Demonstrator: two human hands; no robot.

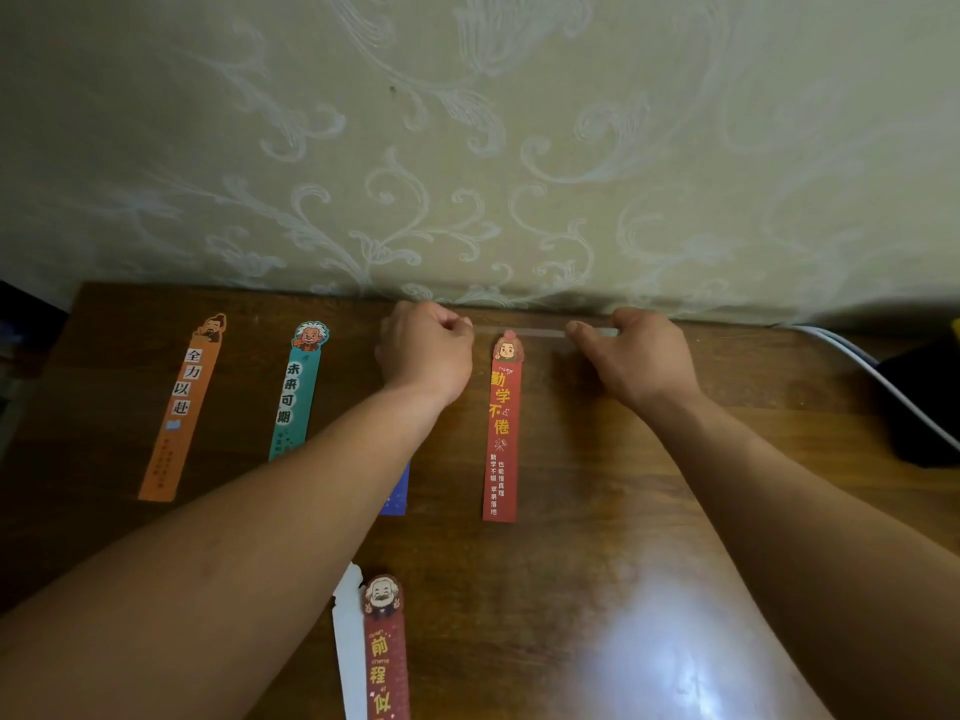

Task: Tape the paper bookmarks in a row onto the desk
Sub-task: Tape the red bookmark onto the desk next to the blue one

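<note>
Several paper bookmarks lie in a row on the brown wooden desk (597, 459): an orange one (182, 407), a teal one (296, 392), a blue one (396, 491) mostly hidden under my left forearm, and a red one (503, 433). A strip of clear tape (535, 333) stretches across the top of the red bookmark. My left hand (426, 350) pinches its left end, my right hand (639, 356) holds its right end near the wall.
A dark red bookmark (385, 652) and a white one (349, 641) lie at the desk's near edge. A patterned wall (467, 148) rises right behind the desk. A white cable (878, 376) and a black object (924, 407) sit at the far right.
</note>
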